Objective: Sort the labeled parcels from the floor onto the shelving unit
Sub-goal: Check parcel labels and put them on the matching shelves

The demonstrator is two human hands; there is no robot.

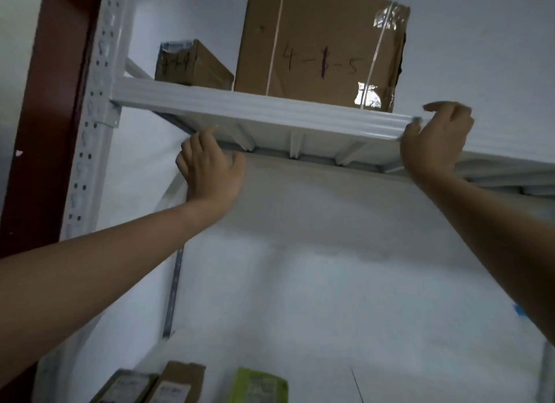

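- Reaching up, the person had both bare arms raised to the top shelf [255, 108] of the white metal shelving unit [96, 102]
- The left hand [210, 171] sat just under the shelf, back towards me, fingers loosely curled and holding nothing; whether they touched the metal I could not tell
- The right hand [437, 138] was relaxed and open at the shelf's front beam, thumb against the lip and fingers spread above it, with no parcel in it
- On that shelf stood a large cardboard parcel [318, 42], strapped and taped, with "4-", a blotted mark and "-5" handwritten on its front
- A smaller brown parcel [192, 65] lay just to its left, its writing too blurred to read
- Far below, on a lower level, two brown cartons [126, 386] lay side by side, a green packet [258, 386] a little apart to their right
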